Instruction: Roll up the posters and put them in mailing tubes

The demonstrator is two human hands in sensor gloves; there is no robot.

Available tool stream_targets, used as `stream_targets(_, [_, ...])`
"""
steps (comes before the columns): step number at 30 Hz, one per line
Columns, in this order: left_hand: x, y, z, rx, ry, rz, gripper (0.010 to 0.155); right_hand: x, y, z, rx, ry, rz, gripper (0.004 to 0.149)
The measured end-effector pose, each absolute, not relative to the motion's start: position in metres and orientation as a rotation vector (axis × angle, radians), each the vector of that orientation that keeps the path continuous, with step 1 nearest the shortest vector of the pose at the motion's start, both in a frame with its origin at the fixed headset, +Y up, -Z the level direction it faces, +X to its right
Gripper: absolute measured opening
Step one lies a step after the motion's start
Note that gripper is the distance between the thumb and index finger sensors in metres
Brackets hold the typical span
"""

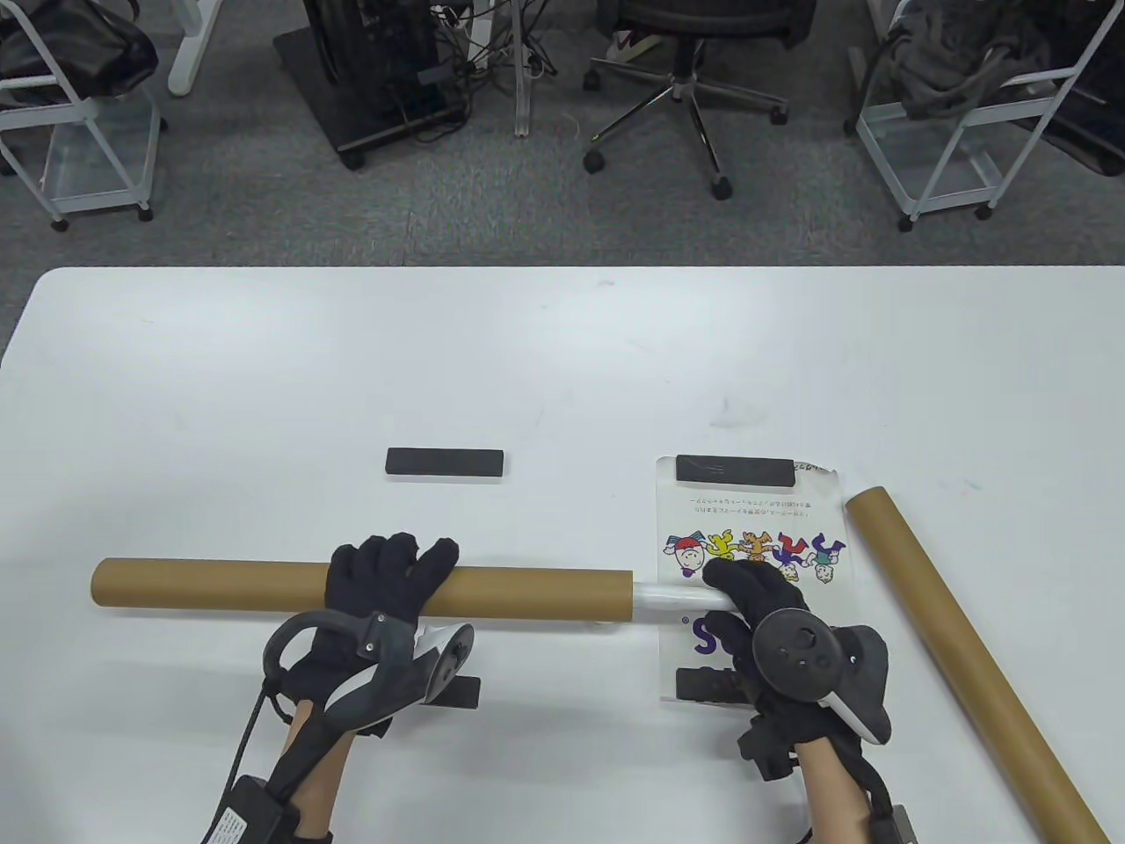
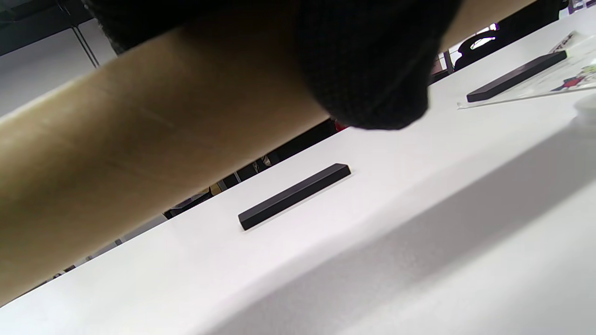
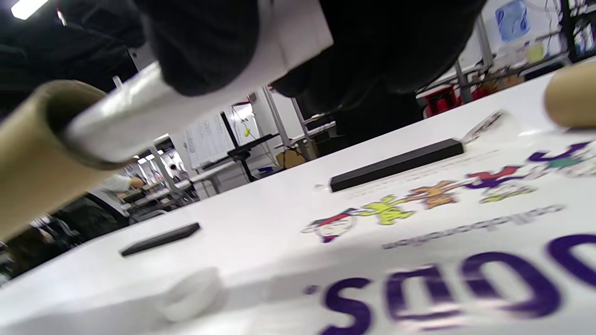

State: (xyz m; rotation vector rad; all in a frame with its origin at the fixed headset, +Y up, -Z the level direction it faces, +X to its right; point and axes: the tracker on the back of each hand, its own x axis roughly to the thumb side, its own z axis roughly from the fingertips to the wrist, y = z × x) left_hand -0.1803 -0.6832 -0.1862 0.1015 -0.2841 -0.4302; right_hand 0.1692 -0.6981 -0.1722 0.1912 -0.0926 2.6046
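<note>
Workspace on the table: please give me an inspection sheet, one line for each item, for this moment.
Surface: white table, a faint smudge near the middle.
Job's things: cardboard tube held level; rolled poster partly inside its open right end; second tube lying at an angle on the right; flat poster under black bars.
Clutter: spare black bar; small white cap.
Grippers: left hand grips the cardboard tube; right hand holds the rolled poster.
Cables: glove lead at the left wrist; tangled cables on the floor.
Surroundings: office chair, white carts, grey carpet.
</note>
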Motion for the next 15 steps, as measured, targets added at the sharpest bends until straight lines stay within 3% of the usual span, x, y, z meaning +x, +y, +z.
stream_targets(1, [-0.180, -0.683, -0.186, 0.102, -0.280, -0.431, 0.090, 0.172, -0.698, -0.173, 0.181, -0.070, 2.464, 0.071])
stream_targets(9, [-0.187, -0.683, -0.188, 0.094, -0.245, -0.418, 0.090, 0.189, -0.711, -0.176, -0.020, -0.050, 1.906, 0.087])
stream_targets(15, [-0.193, -0.683, -0.194, 0.075, -0.223, -0.405, 0.090, 0.156, -0.707, -0.181, 0.053, 0.049, 1.947, 0.090])
